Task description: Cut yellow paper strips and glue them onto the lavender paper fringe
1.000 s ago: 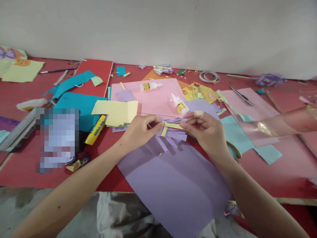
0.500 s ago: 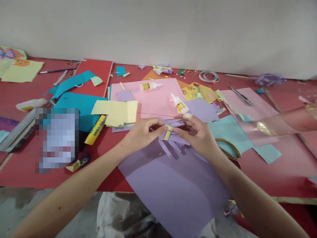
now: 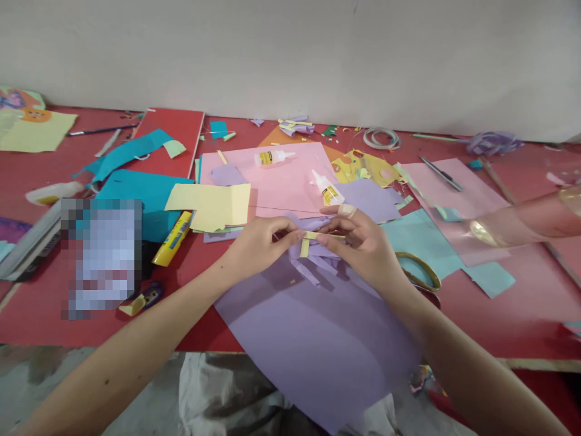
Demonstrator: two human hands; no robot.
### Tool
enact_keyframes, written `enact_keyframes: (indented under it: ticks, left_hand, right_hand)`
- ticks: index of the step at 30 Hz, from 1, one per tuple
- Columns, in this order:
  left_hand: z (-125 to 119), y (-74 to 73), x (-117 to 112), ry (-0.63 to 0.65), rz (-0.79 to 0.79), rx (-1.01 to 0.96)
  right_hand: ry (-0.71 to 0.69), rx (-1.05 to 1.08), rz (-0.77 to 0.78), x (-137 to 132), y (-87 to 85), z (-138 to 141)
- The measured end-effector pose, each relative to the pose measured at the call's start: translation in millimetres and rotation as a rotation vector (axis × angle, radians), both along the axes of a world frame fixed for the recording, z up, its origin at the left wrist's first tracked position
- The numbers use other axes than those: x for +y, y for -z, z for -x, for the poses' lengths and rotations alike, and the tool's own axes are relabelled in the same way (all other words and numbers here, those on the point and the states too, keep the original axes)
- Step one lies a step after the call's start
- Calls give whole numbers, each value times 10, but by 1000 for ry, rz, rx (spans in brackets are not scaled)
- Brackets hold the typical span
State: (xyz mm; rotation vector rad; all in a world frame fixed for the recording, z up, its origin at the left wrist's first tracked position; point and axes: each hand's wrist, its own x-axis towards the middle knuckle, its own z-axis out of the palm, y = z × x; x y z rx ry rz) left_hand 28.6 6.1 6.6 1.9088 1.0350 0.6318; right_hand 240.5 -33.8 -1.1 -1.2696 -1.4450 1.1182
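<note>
Between both hands is a pale yellow paper strip, with a short piece hanging down from it. My left hand pinches the strip's left end between thumb and fingers. Thumb and fingers of my right hand, one finger wrapped in a plaster, close on its right part. Cut purple paper strips lie under and around the fingertips; whether the yellow strip is stuck to them I cannot tell. Below is a large purple sheet that hangs over the table's front edge.
Two small glue bottles lie on pink paper ahead. A yellow glue stick is left of my hands, scissors right. Another person's forearm reaches in from the right. A craft knife lies farther back.
The yellow strip now shows longer and straighter between my fingers, reaching under the right thumb. Both hands stay in nearly the same place.
</note>
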Motion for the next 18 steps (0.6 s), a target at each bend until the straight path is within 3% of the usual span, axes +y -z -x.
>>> enact_keyframes:
  ticks: [12,18]
  left_hand:
    - [9,0,-3,-4,-54,-11]
    - [-8,5,-10,32,-27,-26]
  right_hand:
    - [94,46,-17,15,-1,1]
    - [-14,48,70,-2,-19,29]
